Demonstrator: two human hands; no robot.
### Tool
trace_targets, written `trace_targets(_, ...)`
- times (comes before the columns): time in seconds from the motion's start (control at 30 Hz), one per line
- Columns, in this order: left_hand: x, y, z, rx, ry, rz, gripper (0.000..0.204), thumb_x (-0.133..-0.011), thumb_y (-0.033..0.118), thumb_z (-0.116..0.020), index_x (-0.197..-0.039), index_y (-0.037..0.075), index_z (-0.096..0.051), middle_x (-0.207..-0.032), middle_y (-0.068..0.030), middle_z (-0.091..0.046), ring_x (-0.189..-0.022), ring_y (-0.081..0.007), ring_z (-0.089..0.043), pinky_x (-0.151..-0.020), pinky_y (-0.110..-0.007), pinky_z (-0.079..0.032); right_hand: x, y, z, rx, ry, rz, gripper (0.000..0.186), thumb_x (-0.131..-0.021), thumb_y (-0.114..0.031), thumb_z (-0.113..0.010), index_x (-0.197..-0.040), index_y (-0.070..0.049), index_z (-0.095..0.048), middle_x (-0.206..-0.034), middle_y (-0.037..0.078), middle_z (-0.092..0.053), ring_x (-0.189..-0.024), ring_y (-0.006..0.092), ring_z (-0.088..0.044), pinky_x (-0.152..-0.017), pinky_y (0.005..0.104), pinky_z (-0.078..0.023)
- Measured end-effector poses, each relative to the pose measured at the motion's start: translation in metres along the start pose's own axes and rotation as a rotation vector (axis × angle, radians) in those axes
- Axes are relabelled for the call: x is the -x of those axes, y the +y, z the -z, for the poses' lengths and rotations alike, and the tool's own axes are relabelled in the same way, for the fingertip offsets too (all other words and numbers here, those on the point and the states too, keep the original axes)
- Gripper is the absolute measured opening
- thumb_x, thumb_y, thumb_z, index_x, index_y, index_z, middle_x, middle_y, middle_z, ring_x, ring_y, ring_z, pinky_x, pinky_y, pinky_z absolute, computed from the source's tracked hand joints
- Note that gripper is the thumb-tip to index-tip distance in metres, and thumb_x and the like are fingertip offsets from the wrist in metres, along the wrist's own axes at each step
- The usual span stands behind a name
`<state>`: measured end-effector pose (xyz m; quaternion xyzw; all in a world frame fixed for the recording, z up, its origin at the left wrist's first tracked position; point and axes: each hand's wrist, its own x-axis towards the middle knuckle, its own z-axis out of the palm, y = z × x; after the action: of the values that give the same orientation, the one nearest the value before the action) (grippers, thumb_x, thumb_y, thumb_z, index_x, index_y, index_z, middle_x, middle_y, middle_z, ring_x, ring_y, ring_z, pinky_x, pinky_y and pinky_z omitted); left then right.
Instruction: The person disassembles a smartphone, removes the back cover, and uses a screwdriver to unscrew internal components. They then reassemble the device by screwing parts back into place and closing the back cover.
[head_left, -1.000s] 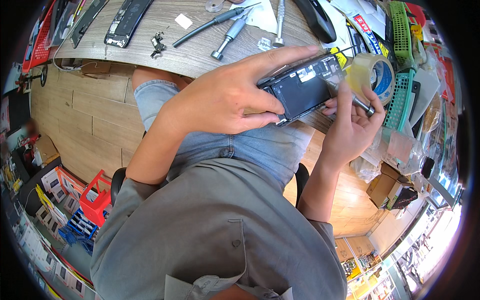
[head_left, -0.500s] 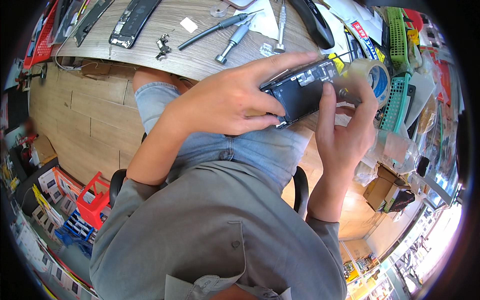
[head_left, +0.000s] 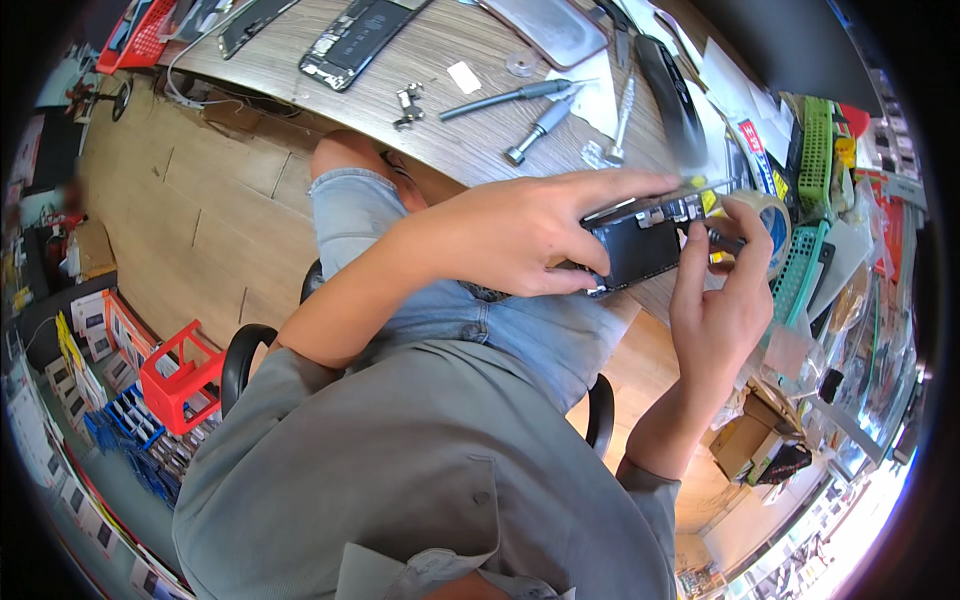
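Note:
My left hand [head_left: 530,232] grips an opened smartphone [head_left: 640,255] along its left end, thumb and fingers around the frame. The phone is tilted above the table's front edge, near my lap. Its black battery area and silver inner parts face up, and a thin panel edge stands along its far side. At the phone's right end, my right hand [head_left: 725,305] is closed on a dark rod-shaped tool [head_left: 728,241], with the thumb against the phone's edge. The tool's tip is hidden, so its exact kind does not show.
Farther left on the table lies another opened phone [head_left: 350,50]. Small metal parts [head_left: 408,106], a dark pen-like screwdriver [head_left: 505,99], a grey screwdriver [head_left: 540,130] and a silver screwdriver [head_left: 622,120] lie beyond my hands. A tape roll [head_left: 777,235] and a teal basket [head_left: 800,265] stand at right.
The whole view has shifted, so the table and hands appear farther right and lower. Both hands keep their hold, and the right fingers, blurred before, now show more sharply by the phone's end.

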<state>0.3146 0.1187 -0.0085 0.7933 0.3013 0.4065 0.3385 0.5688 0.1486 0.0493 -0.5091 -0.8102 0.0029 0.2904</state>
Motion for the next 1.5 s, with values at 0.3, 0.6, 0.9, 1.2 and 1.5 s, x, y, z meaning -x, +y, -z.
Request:
trace_targets(0.3,0.004,-0.002,-0.008,-0.075,0.019,-0.057,0.007,-0.091,0.011,-0.088,-0.097,0.007,-0.086,-0.179,-0.0162,-0.048,-0.159,-0.0352,-0.056,-0.116,-0.042,-0.059,0.003,0.009,0.0,-0.065,0.037,0.057,0.04,-0.105,-0.027,-0.088,-0.135,-0.005,-0.072,-0.104,0.014,-0.083,-0.077,0.0256,-0.08,-0.072,0.0362,-0.06)
trace_targets(0.6,0.004,-0.001,-0.008,-0.073,0.032,-0.068,0.009,-0.092,0.012,-0.087,-0.096,0.006,-0.082,-0.178,-0.0159,-0.048,-0.157,-0.0338,-0.058,-0.109,-0.043,-0.063,0.005,0.008,0.006,-0.044,-0.049,0.002,0.043,-0.107,-0.023,-0.085,-0.142,-0.003,-0.07,-0.108,0.015,-0.082,-0.086,0.0269,-0.081,-0.08,0.0372,-0.062)
trace_targets(0.9,0.004,-0.003,-0.011,-0.047,0.05,-0.07,0.01,-0.089,0.011,-0.087,-0.091,0.006,-0.079,-0.179,-0.014,-0.047,-0.151,-0.0342,-0.063,-0.106,-0.045,-0.063,0.006,0.007,0.003,-0.017,-0.059,-0.111,0.033,-0.112,-0.02,-0.077,-0.14,-0.005,-0.071,-0.104,0.015,-0.083,-0.086,0.0295,-0.084,-0.08,0.0413,-0.064)
trace_targets(1.2,0.004,-0.001,-0.011,-0.09,0.054,-0.077,0.011,-0.088,0.01,-0.088,-0.095,0.008,-0.08,-0.177,-0.0139,-0.048,-0.15,-0.0338,-0.064,-0.105,-0.044,-0.064,0.005,0.002,0.005,-0.023,-0.073,-0.088,0.026,-0.113,-0.01,-0.072,-0.138,-0.003,-0.07,-0.103,0.014,-0.083,-0.087,0.0258,-0.084,-0.078,0.0368,-0.063)
trace_targets(1.5,0.005,0.002,-0.015,-0.129,0.071,-0.089,0.044,-0.092,0.003,-0.08,-0.132,0.022,-0.086,-0.172,-0.0126,-0.055,-0.147,-0.0326,-0.066,-0.099,-0.04,-0.066,0.023,0.006,0.001,-0.364,0.199,-0.105,0.025,-0.116,-0.007,-0.064,-0.138,0.005,-0.065,-0.097,0.018,-0.08,-0.083,0.0253,-0.079,-0.083,0.0366,-0.064)
